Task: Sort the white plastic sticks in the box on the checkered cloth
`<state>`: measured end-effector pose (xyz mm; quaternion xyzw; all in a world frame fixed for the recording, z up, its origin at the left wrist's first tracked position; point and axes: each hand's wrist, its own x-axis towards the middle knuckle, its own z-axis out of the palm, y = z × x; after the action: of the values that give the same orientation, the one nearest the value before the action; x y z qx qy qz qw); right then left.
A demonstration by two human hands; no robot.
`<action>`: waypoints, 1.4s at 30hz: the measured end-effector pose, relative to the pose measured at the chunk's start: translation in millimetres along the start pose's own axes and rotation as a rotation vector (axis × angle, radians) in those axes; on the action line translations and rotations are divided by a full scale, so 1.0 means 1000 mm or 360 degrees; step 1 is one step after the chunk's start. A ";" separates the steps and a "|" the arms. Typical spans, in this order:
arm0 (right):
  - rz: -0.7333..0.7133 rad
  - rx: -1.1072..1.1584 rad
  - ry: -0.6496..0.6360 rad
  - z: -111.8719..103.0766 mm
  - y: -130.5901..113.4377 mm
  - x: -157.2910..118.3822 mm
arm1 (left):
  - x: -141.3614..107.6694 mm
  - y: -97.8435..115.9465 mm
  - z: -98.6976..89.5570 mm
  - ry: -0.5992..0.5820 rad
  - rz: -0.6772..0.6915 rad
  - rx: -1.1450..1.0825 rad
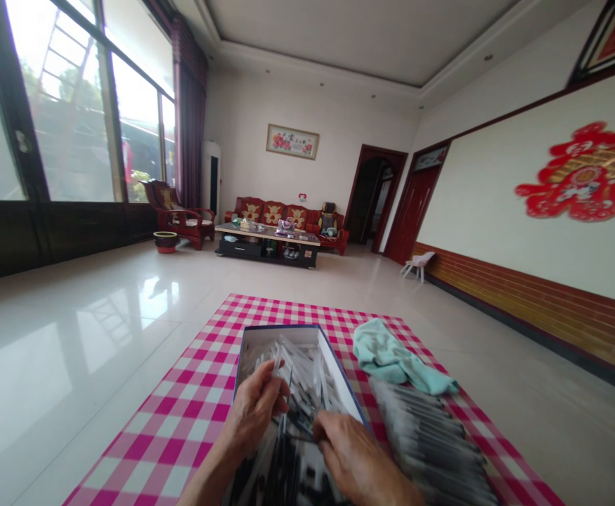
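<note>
Clock centred on the box, 12 pointing away from the person. Far left, the worktop shows at 9, pink-and-white check. Left hand is over the box's left side, about 9, pinching a pale stick between thumb and fingers, stick near upright. Risk: thin, probably slick, so a loose pinch could let it roll out and get lost among lookalikes. Stick looks slim, straight, whitish, semi-clear; ends too small to read. Box is open, white inside, blue edge. Pale sticks heap toward 12, lying every which way; dark slim pieces crowd 6. Likely snag: crossed pieces catching each other and lifting together, or a wrong one picked because they overlap. Right hand at 4, fingers curled down at the dark pieces; motion blur, can't tell if it has one gripped. Crumpled teal cloth at 2, outside the box. Row of sticks at 4, beside the right forearm: pale ends toward the box, dark along the rest, laid side by side, blurred. An elbow or sleeve swinging right could knock that row askew.
</note>
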<state>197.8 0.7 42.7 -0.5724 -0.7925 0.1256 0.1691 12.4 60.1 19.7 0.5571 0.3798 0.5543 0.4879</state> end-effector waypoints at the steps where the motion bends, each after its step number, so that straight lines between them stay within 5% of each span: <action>1: -0.0003 0.0056 -0.0001 -0.005 0.003 0.002 | 0.001 0.001 0.000 0.0025 -0.0009 -0.0042; 5: 0.0051 0.0392 0.0078 -0.022 0.007 0.011 | 0.003 0.003 0.000 0.0037 -0.0043 -0.0157; 10: 0.0164 0.1268 0.0114 -0.029 0.005 0.017 | 0.004 -0.005 -0.001 -0.0005 -0.0065 -0.0125; 13: 0.0186 0.1541 0.0395 -0.031 0.005 0.019 | 0.004 -0.012 -0.003 -0.0100 -0.0003 0.0012; 16: 0.0188 0.1575 0.0808 -0.031 0.008 0.020 | 0.002 -0.014 -0.005 -0.0190 0.0157 0.0310; 19: 0.0210 0.1631 0.0976 -0.030 0.012 0.020 | -0.001 -0.010 -0.005 -0.0211 0.0266 0.0635; 34: 0.0180 0.1546 0.0796 -0.034 0.005 0.016 | -0.007 -0.005 -0.002 -0.0281 0.0388 0.1127; 42: 0.0200 0.1479 0.0853 -0.025 0.008 0.024 | -0.014 0.010 0.003 -0.0536 0.0518 0.1114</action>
<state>208.1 26.1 65.0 -0.4955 -0.5468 0.3222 0.5930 13.0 44.1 25.8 0.8248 0.3674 0.3629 0.2305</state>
